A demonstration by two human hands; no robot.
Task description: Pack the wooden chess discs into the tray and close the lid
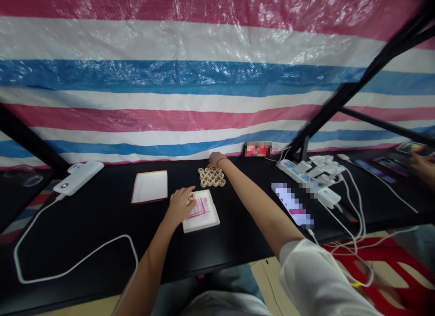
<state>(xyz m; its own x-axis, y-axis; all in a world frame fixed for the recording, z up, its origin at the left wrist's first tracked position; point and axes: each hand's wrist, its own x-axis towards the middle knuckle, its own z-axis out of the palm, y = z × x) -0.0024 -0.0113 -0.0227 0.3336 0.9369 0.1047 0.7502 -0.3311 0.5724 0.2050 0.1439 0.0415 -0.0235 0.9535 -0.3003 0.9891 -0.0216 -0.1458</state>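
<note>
My left hand (181,205) is closed on a round wooden Chinese chess piece (191,196) with a red character, held above the left edge of a shallow white box (203,226). Inside that box lies a flat sheet with pink lines (203,208), partly covered by my left hand. Several more Chinese chess pieces (210,176) stand in neat rows on the black table. Stretched out behind those rows, my right hand (216,159) looks curled at their far edge. Its fingertips are mostly hidden, so what it grips cannot be made out.
Left of the white box lies a lid (150,187) with a white inside. A white power bank (79,177) with a cable is farther left. To the right are a phone (292,206), a propped-up phone (257,149), a crowded power strip (307,182) and another person's hand (423,166).
</note>
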